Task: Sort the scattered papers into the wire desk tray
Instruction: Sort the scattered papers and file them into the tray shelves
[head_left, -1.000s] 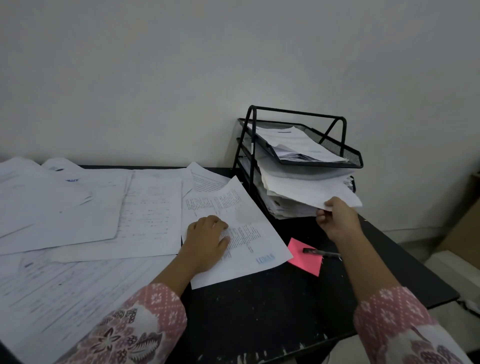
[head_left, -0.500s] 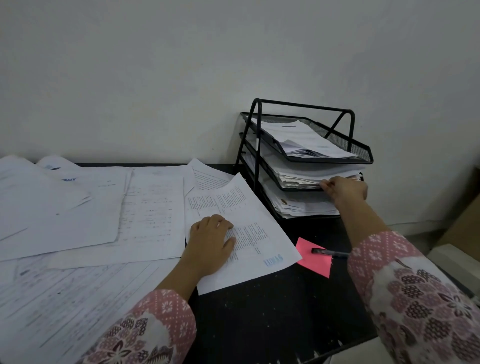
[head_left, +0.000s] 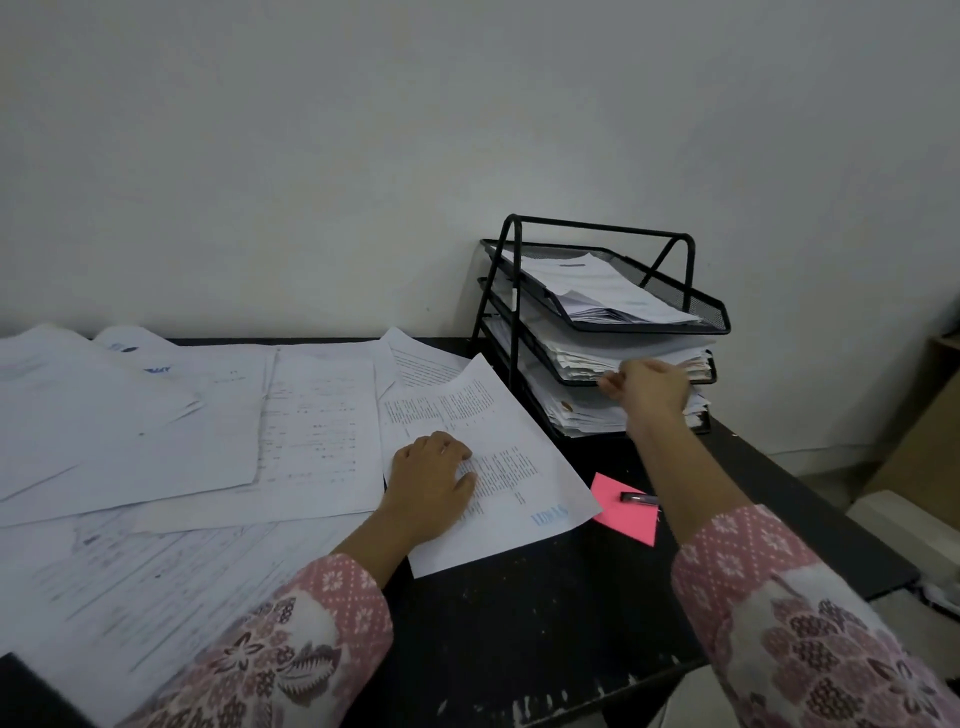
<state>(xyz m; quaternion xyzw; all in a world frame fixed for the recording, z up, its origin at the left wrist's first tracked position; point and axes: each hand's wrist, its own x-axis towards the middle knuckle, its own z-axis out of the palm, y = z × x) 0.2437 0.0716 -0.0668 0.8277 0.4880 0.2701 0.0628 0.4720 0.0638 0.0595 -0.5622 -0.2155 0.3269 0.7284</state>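
A black three-tier wire desk tray (head_left: 706, 317) stands at the desk's back right, with stacked papers in every tier. My right hand (head_left: 649, 387) is at the front edge of the middle tier's paper stack (head_left: 582, 358), fingers curled toward it; its back faces me and hides any grip. My left hand (head_left: 434, 480) rests on a printed sheet (head_left: 498, 447) lying askew beside the tray, its fingers loosely bent. Several more scattered papers (head_left: 156, 431) overlap across the left half of the black desk (head_left: 519, 623).
A pink sticky note (head_left: 618, 512) with a dark pen (head_left: 639, 499) on it lies right of the printed sheet. A white wall runs behind the desk. A cardboard box (head_left: 919, 457) and a white item stand on the floor past the desk's right edge.
My right hand carried a sheet up into the tray's middle tier, pushed it in, and now sits curled at that tier's front edge. My left hand has stayed on the printed sheet.
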